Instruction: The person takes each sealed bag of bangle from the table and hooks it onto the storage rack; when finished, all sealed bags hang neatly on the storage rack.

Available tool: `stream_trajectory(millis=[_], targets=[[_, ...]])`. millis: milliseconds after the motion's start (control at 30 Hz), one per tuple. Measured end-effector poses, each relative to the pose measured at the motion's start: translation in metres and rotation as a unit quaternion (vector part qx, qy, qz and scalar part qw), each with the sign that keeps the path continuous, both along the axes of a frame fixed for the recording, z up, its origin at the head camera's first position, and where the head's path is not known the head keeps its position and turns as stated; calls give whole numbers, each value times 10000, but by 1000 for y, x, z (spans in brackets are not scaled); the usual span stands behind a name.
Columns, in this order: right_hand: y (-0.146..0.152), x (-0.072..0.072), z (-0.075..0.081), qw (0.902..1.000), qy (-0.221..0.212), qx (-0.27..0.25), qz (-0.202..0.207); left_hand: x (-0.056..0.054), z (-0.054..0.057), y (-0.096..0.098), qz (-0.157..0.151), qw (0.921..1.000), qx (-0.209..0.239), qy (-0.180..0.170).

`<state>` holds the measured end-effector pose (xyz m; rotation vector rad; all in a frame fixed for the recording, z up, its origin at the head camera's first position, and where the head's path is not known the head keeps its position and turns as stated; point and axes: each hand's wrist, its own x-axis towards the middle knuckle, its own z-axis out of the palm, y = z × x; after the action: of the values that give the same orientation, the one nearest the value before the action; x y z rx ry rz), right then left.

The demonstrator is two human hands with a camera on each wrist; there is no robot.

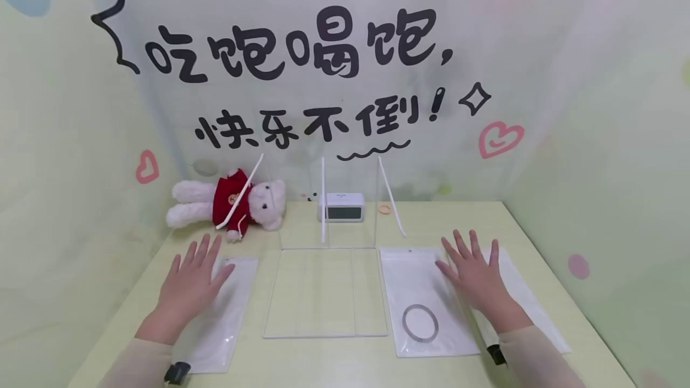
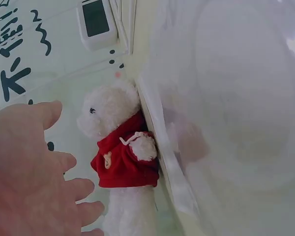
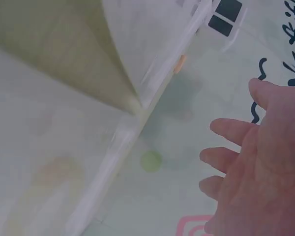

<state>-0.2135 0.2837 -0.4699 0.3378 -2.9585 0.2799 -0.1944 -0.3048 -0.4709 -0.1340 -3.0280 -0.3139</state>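
Observation:
My left hand (image 1: 188,283), fingers spread and holding nothing, hovers over a white plastic zip bag (image 1: 237,310) on the left of the table. On the right, my other hand (image 1: 477,274) is spread the same way above two more flat bags: one pale bag (image 1: 399,280) showing a grey ring (image 1: 420,323), and another bag (image 1: 530,310) beside it, partly hidden by the hand. Between the hands stands a clear stand with white edges (image 1: 326,336) and slanting white rods (image 1: 323,196). The wrist views show both palms bare.
A white plush toy in a red top (image 1: 232,199) lies on its side at the back left. Behind the stand sits a white digital clock (image 1: 345,208), with a small orange ring (image 1: 384,209) to its right. Printed curtain walls (image 1: 593,166) enclose the table (image 1: 323,370).

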Motion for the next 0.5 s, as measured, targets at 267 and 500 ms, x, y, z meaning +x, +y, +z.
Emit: stream_trajectory(millis=[267,500], targets=[[-40,16,-5,9896,962,-99,1062,-5,-13,-22,-85,9996,136,-232],[-69,25,-15,9700,1414,-264,1962,-15,-22,-44,-400,9982,441,-71]])
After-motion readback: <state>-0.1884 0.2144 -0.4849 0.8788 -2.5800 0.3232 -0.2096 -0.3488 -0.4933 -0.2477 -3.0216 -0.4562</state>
